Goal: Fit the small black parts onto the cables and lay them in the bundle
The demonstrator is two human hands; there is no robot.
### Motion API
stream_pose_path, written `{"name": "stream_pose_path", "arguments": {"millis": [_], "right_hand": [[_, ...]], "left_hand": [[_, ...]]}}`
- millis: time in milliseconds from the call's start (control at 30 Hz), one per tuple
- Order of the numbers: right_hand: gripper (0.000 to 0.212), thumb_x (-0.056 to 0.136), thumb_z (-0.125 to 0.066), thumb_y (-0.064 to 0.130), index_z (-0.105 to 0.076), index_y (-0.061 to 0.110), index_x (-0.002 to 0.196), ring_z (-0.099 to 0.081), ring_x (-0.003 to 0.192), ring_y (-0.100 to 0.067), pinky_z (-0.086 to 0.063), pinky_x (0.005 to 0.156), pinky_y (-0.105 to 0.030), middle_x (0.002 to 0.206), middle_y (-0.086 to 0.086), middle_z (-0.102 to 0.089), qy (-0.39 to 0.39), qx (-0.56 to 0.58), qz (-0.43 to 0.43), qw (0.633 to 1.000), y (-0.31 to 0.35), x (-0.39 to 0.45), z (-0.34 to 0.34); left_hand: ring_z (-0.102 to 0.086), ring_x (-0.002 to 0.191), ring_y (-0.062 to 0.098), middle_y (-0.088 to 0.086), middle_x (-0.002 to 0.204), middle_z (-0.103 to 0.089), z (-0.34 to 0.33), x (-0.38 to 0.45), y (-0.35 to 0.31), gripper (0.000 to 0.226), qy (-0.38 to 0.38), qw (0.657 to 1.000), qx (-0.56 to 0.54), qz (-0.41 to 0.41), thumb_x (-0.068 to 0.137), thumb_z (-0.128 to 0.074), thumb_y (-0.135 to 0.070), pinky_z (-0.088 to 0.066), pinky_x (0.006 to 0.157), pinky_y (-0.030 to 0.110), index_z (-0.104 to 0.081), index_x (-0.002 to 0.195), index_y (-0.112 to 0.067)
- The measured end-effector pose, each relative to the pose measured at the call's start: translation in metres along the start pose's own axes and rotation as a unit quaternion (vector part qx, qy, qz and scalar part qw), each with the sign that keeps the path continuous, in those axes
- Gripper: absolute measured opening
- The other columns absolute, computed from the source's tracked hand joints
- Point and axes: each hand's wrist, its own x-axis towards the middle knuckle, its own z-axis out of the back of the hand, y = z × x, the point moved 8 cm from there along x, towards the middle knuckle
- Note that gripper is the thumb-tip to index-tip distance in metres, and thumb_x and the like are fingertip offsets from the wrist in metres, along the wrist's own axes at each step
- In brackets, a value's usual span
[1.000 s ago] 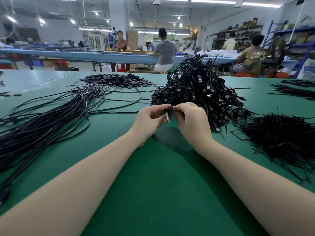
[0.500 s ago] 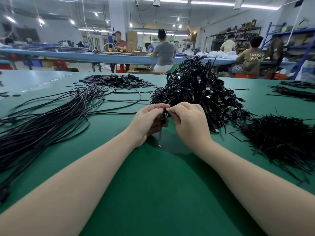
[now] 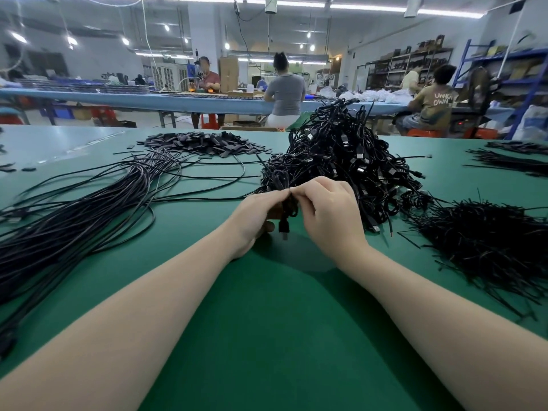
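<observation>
1. The left hand (image 3: 258,215) and right hand (image 3: 329,215) meet at the centre of the frame, just above the green surface (image 3: 267,336).
2. Both hands have their fingers curled in, and each grip pinches the same black cable (image 3: 289,207), which is coiled up between them.
3. A plug end (image 3: 283,226) of that cable hangs down below the fingers, close to the surface.
4. Whether a small black part sits on the cable cannot be told, because the fingers cover it.
5. Just behind the hands, centre right, rises a tangled heap of cables (image 3: 341,161).
6. A long bundle of straight cables (image 3: 74,218) fans from the upper middle down to the left edge of the frame.
7. A flat pile of small black parts (image 3: 201,143) lies in the upper middle, near the far edge of the surface.
8. A pile of thin black ties (image 3: 489,247) fills the right side, reaching the right edge.
9. Bare green surface shows between the forearms and across the lower middle of the frame.
</observation>
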Motion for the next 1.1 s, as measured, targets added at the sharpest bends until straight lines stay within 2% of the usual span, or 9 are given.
{"name": "stream_pose_path", "arguments": {"millis": [200, 367, 467, 533, 633, 700, 767, 900, 1100], "right_hand": [[0.014, 0.079, -0.066, -0.004, -0.073, 0.006, 0.082, -0.065, 0.068, -0.026, -0.044, 0.071, -0.034, 0.077, -0.005, -0.068, -0.084, -0.041, 0.156, 0.983, 0.033, -0.002, 0.013], [0.014, 0.081, -0.066, -0.003, -0.074, 0.008, 0.085, -0.066, 0.072, -0.024, -0.044, 0.071, -0.036, 0.081, -0.002, -0.069, -0.086, -0.035, 0.157, 0.983, 0.043, -0.004, 0.014], [0.012, 0.082, -0.069, 0.001, -0.074, 0.01, 0.085, -0.066, 0.074, -0.023, -0.042, 0.071, -0.037, 0.082, 0.0, -0.07, -0.103, -0.029, 0.104, 0.989, 0.038, 0.006, 0.023], [0.009, 0.085, -0.068, 0.006, -0.074, 0.012, 0.088, -0.067, 0.075, -0.022, -0.043, 0.071, -0.039, 0.084, 0.001, -0.07, -0.117, -0.022, 0.103, 0.988, 0.044, 0.018, 0.031], [0.009, 0.084, -0.068, 0.01, -0.074, 0.015, 0.087, -0.065, 0.071, -0.02, -0.038, 0.073, -0.037, 0.082, 0.001, -0.07, -0.114, -0.082, 0.224, 0.964, 0.07, 0.051, 0.036], [0.009, 0.088, -0.064, 0.013, -0.072, 0.014, 0.092, -0.059, 0.067, -0.02, -0.034, 0.075, -0.034, 0.083, -0.001, -0.07, -0.083, -0.165, 0.232, 0.955, 0.065, 0.096, 0.038], [0.017, 0.094, -0.053, 0.015, -0.066, 0.013, 0.104, -0.051, 0.069, -0.02, -0.034, 0.081, -0.034, 0.087, -0.006, -0.066, -0.015, -0.264, 0.097, 0.96, 0.021, 0.154, 0.039], [0.061, 0.09, -0.043, 0.011, -0.024, 0.018, 0.148, -0.051, 0.111, -0.033, -0.036, 0.099, -0.054, 0.127, -0.016, -0.05, 0.306, -0.318, -0.164, 0.882, -0.066, 0.176, 0.016], [0.045, 0.089, -0.045, 0.029, -0.04, 0.024, 0.134, -0.058, 0.108, -0.028, -0.041, 0.082, -0.039, 0.121, -0.006, -0.059, 0.37, -0.193, -0.076, 0.906, -0.007, 0.034, -0.058]], "left_hand": [[-0.041, 0.057, 0.012, -0.005, 0.057, -0.053, -0.008, -0.008, 0.001, 0.031, 0.144, 0.976, -0.129, 0.103, 0.074, -0.049, -0.032, -0.017, 0.053, 0.027, -0.052, 0.044, -0.022], [-0.05, 0.053, 0.011, -0.005, 0.052, -0.053, -0.006, -0.013, 0.002, 0.036, 0.2, 0.954, -0.176, 0.134, 0.075, -0.052, -0.037, -0.026, 0.048, 0.023, -0.053, 0.043, -0.021], [-0.048, 0.047, 0.008, -0.007, 0.053, -0.053, 0.003, -0.003, 0.003, 0.041, 0.06, 0.98, -0.156, 0.109, 0.092, -0.046, -0.038, -0.025, 0.042, 0.018, -0.057, 0.057, -0.021], [-0.049, 0.043, 0.005, -0.009, 0.052, -0.057, 0.026, -0.001, -0.006, 0.036, -0.106, 0.994, 0.01, 0.003, 0.095, -0.045, -0.026, -0.029, 0.042, 0.019, -0.055, 0.062, -0.019], [-0.053, 0.053, 0.001, -0.018, 0.052, -0.059, 0.025, -0.009, -0.025, 0.041, -0.178, 0.926, 0.307, -0.13, 0.091, -0.046, -0.026, -0.041, 0.052, 0.021, -0.058, 0.052, -0.029], [-0.059, 0.061, 0.009, -0.012, 0.064, -0.066, 0.017, -0.006, -0.017, 0.04, -0.133, 0.918, 0.359, -0.101, 0.092, -0.04, -0.039, -0.048, 0.061, 0.024, -0.064, 0.061, -0.035], [-0.056, 0.054, 0.013, -0.004, 0.069, -0.069, 0.014, -0.004, -0.01, 0.041, -0.106, 0.922, 0.364, -0.081, 0.095, -0.039, -0.044, -0.048, 0.06, 0.026, -0.067, 0.068, -0.033], [-0.05, 0.048, 0.016, 0.0, 0.069, -0.069, 0.014, -0.005, -0.009, 0.042, -0.102, 0.931, 0.341, -0.086, 0.096, -0.039, -0.04, -0.042, 0.052, 0.024, -0.068, 0.068, -0.03], [-0.059, 0.067, 0.025, -0.002, 0.064, -0.062, 0.024, -0.003, -0.008, 0.043, -0.162, 0.93, 0.322, -0.073, 0.095, -0.041, -0.039, -0.045, 0.06, 0.031, -0.056, 0.062, -0.018]]}}
